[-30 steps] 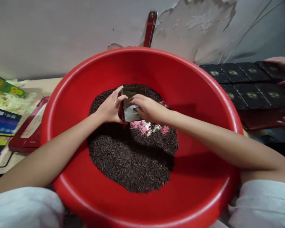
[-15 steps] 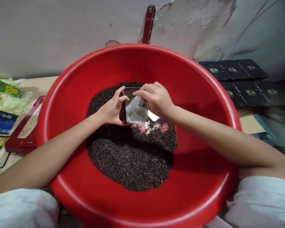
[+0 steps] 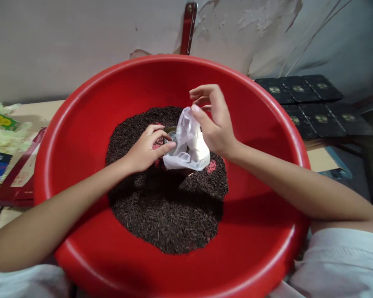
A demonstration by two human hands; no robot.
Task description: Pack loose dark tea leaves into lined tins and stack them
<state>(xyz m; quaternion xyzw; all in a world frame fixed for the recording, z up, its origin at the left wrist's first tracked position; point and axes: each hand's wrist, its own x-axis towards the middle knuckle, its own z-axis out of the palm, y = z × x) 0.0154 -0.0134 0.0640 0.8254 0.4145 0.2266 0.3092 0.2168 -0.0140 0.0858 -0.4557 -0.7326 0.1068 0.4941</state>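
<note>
A small tin-like box (image 3: 157, 145) with pink patterning and a gold-coloured rim stands on dark loose tea leaves (image 3: 168, 219). A translucent plastic bag (image 3: 188, 128) lines it, its mouth spread over the near side and its top standing up. My left hand (image 3: 147, 149) is at the box's left side, thumb and index finger closed near the bag's edge. To the right, my right hand (image 3: 216, 120) is raised with curved fingers apart from the thumb. The right thumb tip touches or nearly touches the bag's top. The hands and bag hide most of the box.
A large red plastic basin (image 3: 257, 231) surrounds the leaves and box. Left of it are a dark red box (image 3: 15, 178), a green packet (image 3: 1, 120) and pale shredded filler (image 3: 6, 134). Several black square tins (image 3: 321, 120) stand at right. A wall (image 3: 90, 37) rises behind.
The bag has been spread over the box's near rim and pulled up taller. My right hand has lifted and its fingers have parted; my left hand has shifted from gripping the box's side to the bag's edge.
</note>
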